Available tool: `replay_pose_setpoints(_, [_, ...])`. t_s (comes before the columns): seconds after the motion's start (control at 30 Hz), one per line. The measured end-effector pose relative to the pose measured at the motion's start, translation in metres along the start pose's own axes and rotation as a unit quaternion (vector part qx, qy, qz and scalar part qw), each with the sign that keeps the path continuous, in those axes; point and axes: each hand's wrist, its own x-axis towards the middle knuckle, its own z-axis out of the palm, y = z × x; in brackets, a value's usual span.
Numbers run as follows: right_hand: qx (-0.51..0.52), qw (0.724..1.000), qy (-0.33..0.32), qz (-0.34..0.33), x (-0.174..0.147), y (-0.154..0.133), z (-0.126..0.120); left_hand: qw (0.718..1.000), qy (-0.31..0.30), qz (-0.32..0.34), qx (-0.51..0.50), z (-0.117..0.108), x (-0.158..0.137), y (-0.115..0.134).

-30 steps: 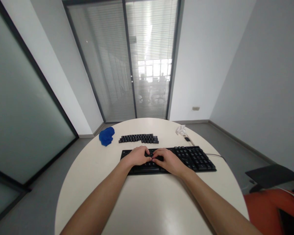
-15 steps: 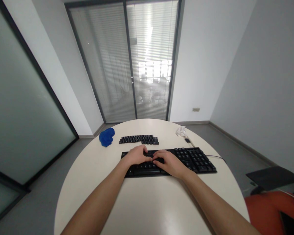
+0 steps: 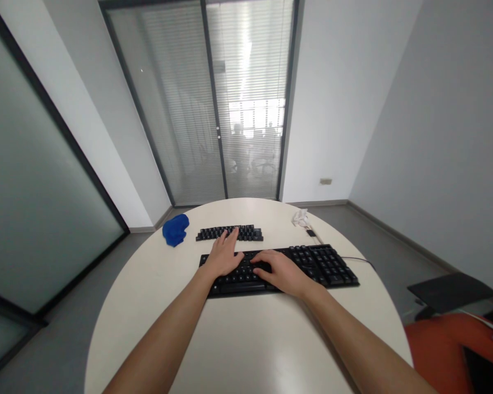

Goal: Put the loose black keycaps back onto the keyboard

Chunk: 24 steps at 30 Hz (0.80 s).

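Observation:
A black full-size keyboard [image 3: 327,267] lies on the round white table, with its upper left part showing a dark area without clear key tops. Beyond it are several rows of black keycaps [image 3: 252,233] set side by side. My left hand [image 3: 222,257] reaches over the keyboard's left part, fingers stretched and spread, their tips at the front of the keycap rows. Whether a fingertip touches a keycap is hard to tell. Over the middle of the keyboard rests my right hand [image 3: 282,272], fingers bent, thumb and forefinger apart, with nothing visible between them.
A crumpled blue cloth [image 3: 175,230] lies at the table's [image 3: 148,306] far left. White crumpled material [image 3: 300,218] and a brush-like stick [image 3: 315,235] are at the far right. The keyboard's cable [image 3: 359,259] runs off the right edge. An orange chair [image 3: 439,350] stands at lower right.
My left hand has moved away from my right fingertips, forward to the keycap rows, and its fingers have spread. My right hand stays over the keyboard, its thumb and forefinger now apart.

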Motion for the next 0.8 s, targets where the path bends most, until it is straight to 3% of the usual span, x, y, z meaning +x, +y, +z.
replay_pose_setpoints(0.27, [-0.007, 1.000, 0.005, 0.007, -0.0007, 0.0019, 0.0014, 1.000, -0.019, -0.017, 0.015, 0.0006, 0.0014, 0.0004])
replay_pose_setpoints(0.8, [-0.001, 1.000, 0.004, 0.011, -0.0012, 0.0019, 0.0009, 0.999, 0.045, 0.008, 0.027, -0.0015, -0.0020, 0.0024])
